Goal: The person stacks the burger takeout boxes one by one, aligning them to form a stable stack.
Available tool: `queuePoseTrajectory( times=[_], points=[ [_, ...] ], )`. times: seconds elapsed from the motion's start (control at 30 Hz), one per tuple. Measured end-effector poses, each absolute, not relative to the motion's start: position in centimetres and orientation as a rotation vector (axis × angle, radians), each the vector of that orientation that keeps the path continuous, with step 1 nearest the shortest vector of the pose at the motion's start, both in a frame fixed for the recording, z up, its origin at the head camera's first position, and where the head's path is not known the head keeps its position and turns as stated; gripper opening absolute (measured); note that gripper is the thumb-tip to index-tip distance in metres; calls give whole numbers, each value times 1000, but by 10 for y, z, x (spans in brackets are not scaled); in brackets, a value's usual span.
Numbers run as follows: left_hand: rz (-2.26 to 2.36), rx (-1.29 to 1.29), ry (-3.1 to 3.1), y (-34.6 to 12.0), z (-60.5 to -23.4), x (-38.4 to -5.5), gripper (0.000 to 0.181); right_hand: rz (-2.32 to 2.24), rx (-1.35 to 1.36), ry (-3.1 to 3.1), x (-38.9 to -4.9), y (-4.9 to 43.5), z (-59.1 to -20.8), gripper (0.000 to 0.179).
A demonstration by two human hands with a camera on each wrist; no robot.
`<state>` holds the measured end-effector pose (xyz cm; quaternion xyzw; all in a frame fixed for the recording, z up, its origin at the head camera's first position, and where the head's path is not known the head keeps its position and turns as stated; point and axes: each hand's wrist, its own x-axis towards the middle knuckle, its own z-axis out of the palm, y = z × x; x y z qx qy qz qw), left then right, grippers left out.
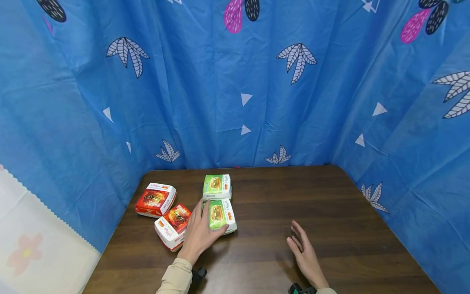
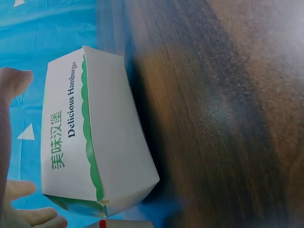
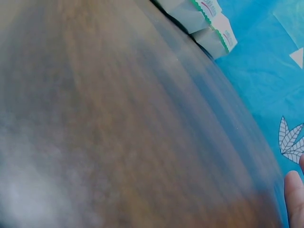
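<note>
Two green-and-white hamburger boxes stand one behind the other left of the table's middle. Over the nearer green box my left hand reaches with thumb and fingers spread, hiding its left side. In the left wrist view this green box shows its "Delicious Hamburger" side; a thumb and fingertips stand around it, with no clear grip. The farther green box sits just behind. My right hand hovers above the table at the right, fingers loosely extended, holding nothing.
To the left lie two red-and-white burger boxes, a farther red box and a nearer red box close beside my left hand. Dark wood forms the table. A blue patterned curtain hangs behind and at both sides.
</note>
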<state>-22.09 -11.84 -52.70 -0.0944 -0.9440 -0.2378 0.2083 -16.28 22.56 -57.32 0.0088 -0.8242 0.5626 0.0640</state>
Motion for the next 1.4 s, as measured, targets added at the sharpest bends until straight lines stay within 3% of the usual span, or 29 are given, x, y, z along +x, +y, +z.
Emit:
queuePoseTrajectory(
  times=[1.4],
  points=[
    [-553,-333,-2725,-113,-532,-228,117,1693,72,-2444,-161,226,-577,62]
  ],
)
